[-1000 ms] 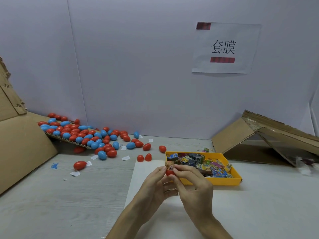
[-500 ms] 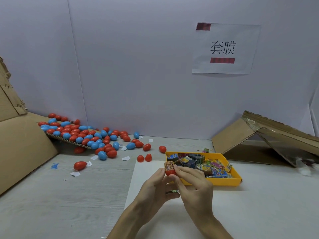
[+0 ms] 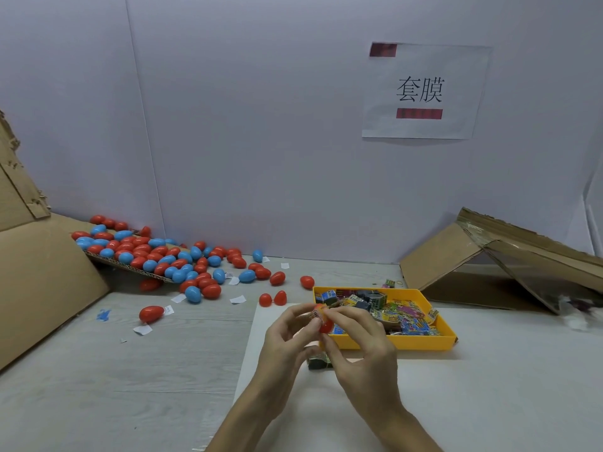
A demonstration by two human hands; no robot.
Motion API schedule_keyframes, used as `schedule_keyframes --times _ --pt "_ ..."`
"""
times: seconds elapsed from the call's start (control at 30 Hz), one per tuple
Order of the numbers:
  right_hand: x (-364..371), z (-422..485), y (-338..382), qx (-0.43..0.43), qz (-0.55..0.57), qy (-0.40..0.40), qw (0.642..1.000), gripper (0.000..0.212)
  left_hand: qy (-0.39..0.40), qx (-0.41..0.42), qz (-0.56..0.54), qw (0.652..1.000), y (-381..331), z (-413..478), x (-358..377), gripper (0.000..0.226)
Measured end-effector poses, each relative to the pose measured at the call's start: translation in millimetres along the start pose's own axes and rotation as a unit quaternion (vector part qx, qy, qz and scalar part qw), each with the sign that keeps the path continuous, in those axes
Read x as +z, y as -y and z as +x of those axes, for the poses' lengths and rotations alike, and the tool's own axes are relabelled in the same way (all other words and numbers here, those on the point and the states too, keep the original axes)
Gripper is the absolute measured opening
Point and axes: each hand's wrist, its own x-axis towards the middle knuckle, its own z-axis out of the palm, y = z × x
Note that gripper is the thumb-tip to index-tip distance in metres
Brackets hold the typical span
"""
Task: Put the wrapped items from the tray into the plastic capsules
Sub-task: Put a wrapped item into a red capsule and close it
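Just below the middle of the frame, the left hand (image 3: 287, 340) and the right hand (image 3: 362, 350) meet over the near left corner of the yellow tray (image 3: 408, 343). Between them is a red capsule (image 3: 325, 325). The left grip is curled in, fingertips against the capsule's left side. The right grip pinches it from the right and above with thumb and forefinger, the other fingers loosely bent. A small printed wrapped item (image 3: 318, 315) shows at the capsule's top. It is blurred, so how far in it sits cannot be told.

Below the hands a dark packet (image 3: 317, 363) lies on the white sheet (image 3: 489, 386) that covers the right part of the worktop (image 3: 130, 370). The tray rests on this sheet and holds a heap of colourful wrapped packets (image 3: 394, 313).

In the middle left of the frame, a pile of red and blue capsules (image 3: 156, 252) spills off a cardboard flap onto the worktop, with paper scraps (image 3: 238, 299) scattered near it and two red halves (image 3: 273, 299) just left of the tray. Bent cardboard (image 3: 509, 252) stands at the right. A paper sign (image 3: 424, 91) hangs on the wall at the upper right.
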Motion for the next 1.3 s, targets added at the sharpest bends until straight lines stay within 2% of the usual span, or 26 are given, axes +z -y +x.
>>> schedule_keyframes --times 0.07,0.27,0.5,0.7,1.07,1.3 --pt "-2.4 1.4 1.1 0.024 0.014 0.004 1.0 0.044 -0.002 -0.012 -0.035 0.999 -0.5 -0.9 -1.3 0.03" --pt "-6.9 4.5 1.3 0.022 0.013 0.002 1.0 0.038 0.033 -0.039 -0.08 0.995 -5.2 -3.2 -2.3 0.039" --pt "-7.7 3.8 -1.0 0.015 0.009 -0.013 1.0 0.034 0.042 -0.043 -0.068 0.996 -6.6 -4.0 -1.8 0.044" --pt "-6.8 5.4 2.8 0.027 0.031 0.014 0.999 0.043 0.04 -0.044 -0.076 0.995 -6.6 -3.7 -2.5 0.041" --pt "-8.6 4.6 -4.9 0.013 0.017 0.005 1.0 0.033 0.057 -0.044 -0.087 0.994 -6.4 -3.7 -3.2 0.044" --pt "-7.9 5.3 -3.9 0.023 0.036 0.005 0.999 0.036 0.052 -0.049 -0.102 0.992 -6.9 -4.3 -3.2 0.046"
